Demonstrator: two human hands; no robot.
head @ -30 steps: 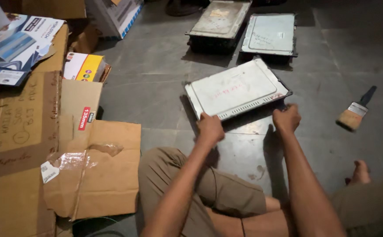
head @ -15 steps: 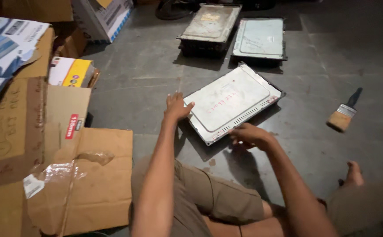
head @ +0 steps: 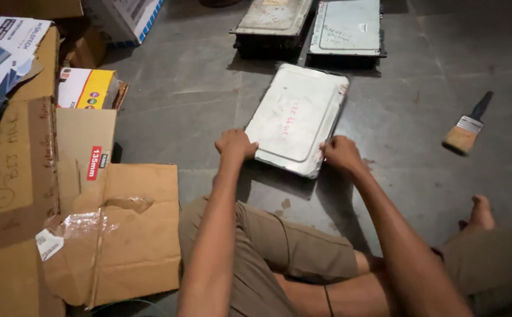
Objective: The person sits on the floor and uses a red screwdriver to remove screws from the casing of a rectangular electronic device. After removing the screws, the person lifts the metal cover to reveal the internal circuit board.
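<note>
Head view: the person sits on the grey concrete floor [head: 197, 100] with legs folded, and both hands rest on a flat, pale metal panel [head: 297, 117] that lies just in front of the knees. Half a second ago this panel lay turned at a slant, its long side running across the view, with the left hand at its far left corner and the right hand along its near edge. A second ago it lay nearly crosswise, both hands on its near side. Now it has swung round so that its long side points away from the person, toward the two dark metal units [head: 309, 26] standing side by side at the top of the picture. One short end almost reaches them.

The left hand [head: 235, 145] grips the near left corner, fingers curled over the edge, so that grip is clamped on the panel. The right hand [head: 339, 154] holds the near right edge with its fingers pinched on the rim, likewise closed on it. The near end seems slightly raised, with a shadow under it, though I cannot tell for sure.

A paintbrush [head: 466, 128] with a dark handle lies well apart to the right, untouched in all three pictures. Flattened cardboard [head: 115, 235] and printed boxes [head: 86, 88] sit on the left.
</note>
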